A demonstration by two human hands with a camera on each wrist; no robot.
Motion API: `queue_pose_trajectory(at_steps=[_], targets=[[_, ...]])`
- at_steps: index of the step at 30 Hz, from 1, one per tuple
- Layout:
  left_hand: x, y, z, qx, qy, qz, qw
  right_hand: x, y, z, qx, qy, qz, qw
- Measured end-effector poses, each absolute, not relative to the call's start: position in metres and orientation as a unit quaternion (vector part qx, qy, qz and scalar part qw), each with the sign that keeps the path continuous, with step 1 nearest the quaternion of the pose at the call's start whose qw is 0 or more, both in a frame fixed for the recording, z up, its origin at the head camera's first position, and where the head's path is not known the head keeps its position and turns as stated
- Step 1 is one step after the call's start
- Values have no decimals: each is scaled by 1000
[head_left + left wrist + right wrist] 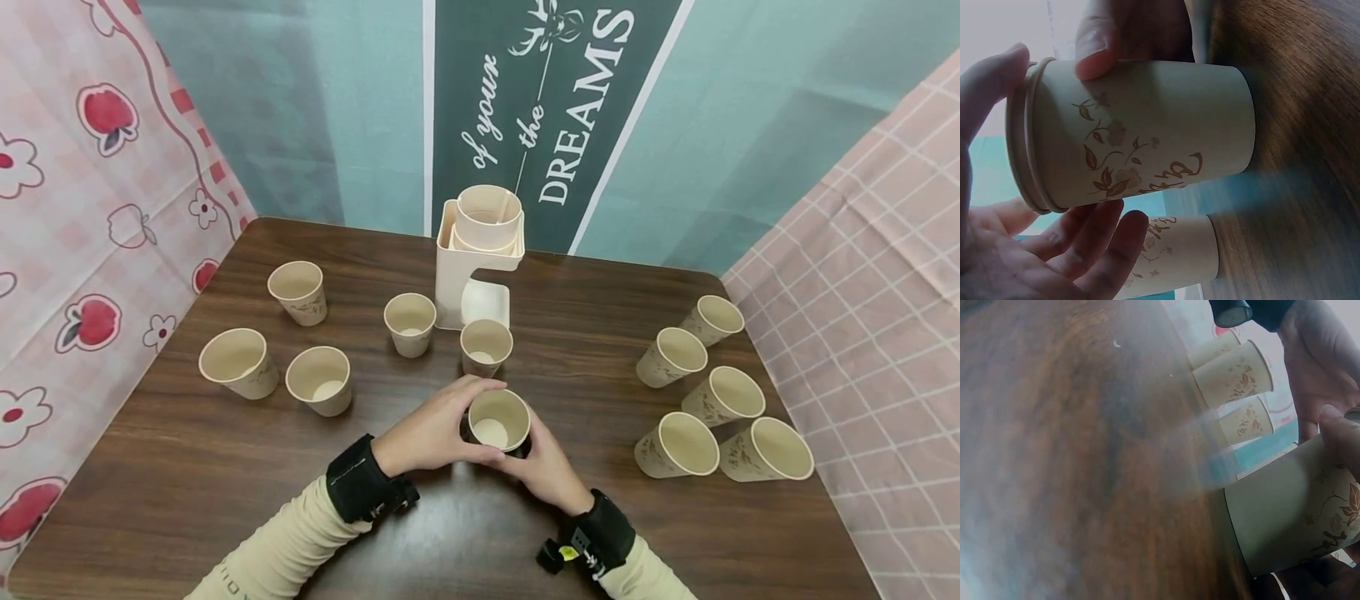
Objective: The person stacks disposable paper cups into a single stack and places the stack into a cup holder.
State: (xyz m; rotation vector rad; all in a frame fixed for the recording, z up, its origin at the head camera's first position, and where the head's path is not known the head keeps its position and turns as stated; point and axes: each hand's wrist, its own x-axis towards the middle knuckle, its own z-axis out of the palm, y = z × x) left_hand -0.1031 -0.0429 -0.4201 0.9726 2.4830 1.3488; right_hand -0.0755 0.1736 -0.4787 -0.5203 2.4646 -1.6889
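Near the centre of my head view I see a tapered, beige paper cup (498,419), double-rimmed and printed with brown sprigs, its sides clamped between the curved fingers of the left hand (429,427) and the right hand (551,468). Similar flared cups stand at mid-left (320,382) and lower right (678,446), with a smooth, boxy cream stand (452,287) at upper centre. Under everything I have a dark wood-grain table (457,542), backed by teal cloth (375,108) and flanked by pink patterned fabrics (885,333).
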Motion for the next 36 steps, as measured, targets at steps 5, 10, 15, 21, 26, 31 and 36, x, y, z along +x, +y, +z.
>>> queue_pose_trajectory(at_steps=[5,10,15,21,26,31,36], targets=[[-103,-44,-421,328,829,445,83,-75,174,-479,-174,815,-551,53],[-102,-44,-420,328,830,442,87,-74,175,-480,-175,811,-555,57],[-102,-44,-420,328,831,440,90,-75,175,-481,-179,809,-558,52],[-101,-45,-419,330,829,444,85,-75,175,-483,-181,806,-562,49],[-102,-50,-411,325,829,451,59,-77,175,-483,-188,791,-580,50],[-102,-64,-395,316,842,437,4,-78,173,-483,-189,792,-578,46],[-99,-87,-375,298,859,414,-47,-79,173,-482,-182,793,-580,52]])
